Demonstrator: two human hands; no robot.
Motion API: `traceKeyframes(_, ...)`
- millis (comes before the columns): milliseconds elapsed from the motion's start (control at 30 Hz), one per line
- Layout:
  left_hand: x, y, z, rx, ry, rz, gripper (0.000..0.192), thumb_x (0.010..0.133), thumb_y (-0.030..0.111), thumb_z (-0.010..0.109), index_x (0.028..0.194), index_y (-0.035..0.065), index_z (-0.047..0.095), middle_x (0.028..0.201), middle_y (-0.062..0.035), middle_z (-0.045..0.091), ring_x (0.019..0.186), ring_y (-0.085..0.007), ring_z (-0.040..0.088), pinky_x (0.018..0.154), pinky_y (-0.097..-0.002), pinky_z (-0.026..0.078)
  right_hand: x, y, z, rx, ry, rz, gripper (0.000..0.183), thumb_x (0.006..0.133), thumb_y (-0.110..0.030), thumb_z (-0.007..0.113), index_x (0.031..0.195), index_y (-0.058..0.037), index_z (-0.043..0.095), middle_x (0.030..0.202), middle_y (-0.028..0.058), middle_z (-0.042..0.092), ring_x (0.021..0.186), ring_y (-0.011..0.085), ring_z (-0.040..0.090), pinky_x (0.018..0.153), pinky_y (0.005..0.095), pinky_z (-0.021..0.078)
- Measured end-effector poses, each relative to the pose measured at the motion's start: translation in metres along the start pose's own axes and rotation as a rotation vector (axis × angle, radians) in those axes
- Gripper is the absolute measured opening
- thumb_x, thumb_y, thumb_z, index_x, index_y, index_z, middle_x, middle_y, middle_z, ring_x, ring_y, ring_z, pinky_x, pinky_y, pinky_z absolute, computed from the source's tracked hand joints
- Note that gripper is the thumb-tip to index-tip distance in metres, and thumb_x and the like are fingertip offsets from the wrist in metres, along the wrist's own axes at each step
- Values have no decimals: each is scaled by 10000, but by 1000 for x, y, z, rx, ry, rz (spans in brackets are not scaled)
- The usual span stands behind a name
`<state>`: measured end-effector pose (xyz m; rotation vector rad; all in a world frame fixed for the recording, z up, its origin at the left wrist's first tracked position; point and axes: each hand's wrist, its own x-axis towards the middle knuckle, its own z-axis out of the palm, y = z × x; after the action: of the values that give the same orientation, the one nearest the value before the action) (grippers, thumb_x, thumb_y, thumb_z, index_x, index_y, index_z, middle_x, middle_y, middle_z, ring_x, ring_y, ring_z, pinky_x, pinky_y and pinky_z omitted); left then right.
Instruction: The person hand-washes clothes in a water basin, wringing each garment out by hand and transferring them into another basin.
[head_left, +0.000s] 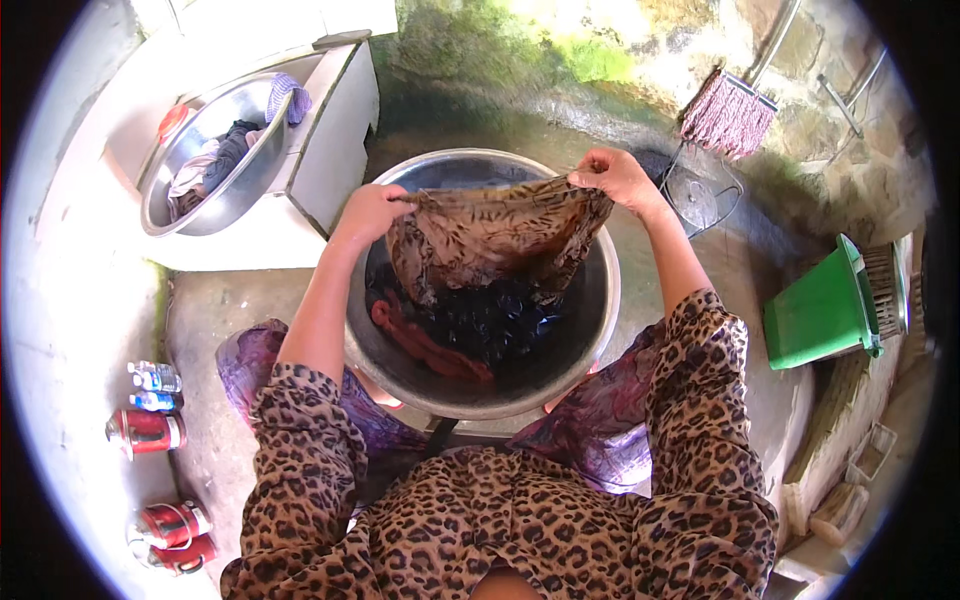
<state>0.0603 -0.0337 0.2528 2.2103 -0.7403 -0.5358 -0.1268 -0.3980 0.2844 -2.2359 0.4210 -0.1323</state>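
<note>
A wet brown patterned garment (502, 232) is stretched by its top edge between my two hands. My left hand (373, 214) pinches one corner near the left rim. At the other corner, my right hand (616, 178) grips the edge between thumb and fingers. The cloth hangs over a large round metal basin (611, 289) standing between my knees, and its lower part reaches down toward the contents. Inside the basin lie dark wet cloth or dark water (487, 326), hard to tell apart, and a reddish-brown cloth (424, 337) along the left wall.
Left, a second metal basin (255, 191) holding clothes sits tilted-looking on a white tiled ledge (330, 135). Red vacuum flasks (154, 433) and plastic bottles (157, 377) stand by the left wall. A mop (727, 116) leans at the back; a green bin (817, 307) is at right.
</note>
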Motion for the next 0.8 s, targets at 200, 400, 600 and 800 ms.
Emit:
traceKeyframes(200, 7, 29, -38, -452, -71, 146, 195, 805, 163, 639, 941, 27, 672, 849, -13, 639, 809, -98, 551, 738, -263, 431, 11, -34, -12, -107, 334, -73, 172, 744, -166, 676, 854, -34, 662, 792, 163, 668, 753, 284, 649, 727, 362, 502)
traceKeyframes(400, -2, 115, -69, 245, 145, 216, 493, 797, 498, 675, 715, 25, 564, 651, -28, 499, 649, -140, 479, 612, -309, 392, 38, -102, -43, -54, 603, -83, 248, 781, -250, 603, 860, -20, 650, 810, 195, 658, 801, 307, 642, 760, 375, 494)
traceKeyframes(600, 28, 154, -122, 405, 709, 424, 614, 868, 609, 565, 1133, 65, 673, 935, -176, 688, 887, -307, 649, 815, -359, 487, 77, -161, -87, -128, 626, -259, 269, 867, -320, 575, 949, -86, 679, 875, 149, 690, 861, 246, 658, 820, 360, 490)
traceKeyframes(800, 49, 162, -139, 201, 903, 468, 666, 876, 613, 548, 1183, 28, 637, 1010, -223, 682, 995, -325, 650, 878, -366, 476, 99, -166, -81, 105, 567, -184, 359, 901, -374, 562, 1110, -107, 676, 1040, 113, 695, 1004, 227, 634, 947, 358, 432)
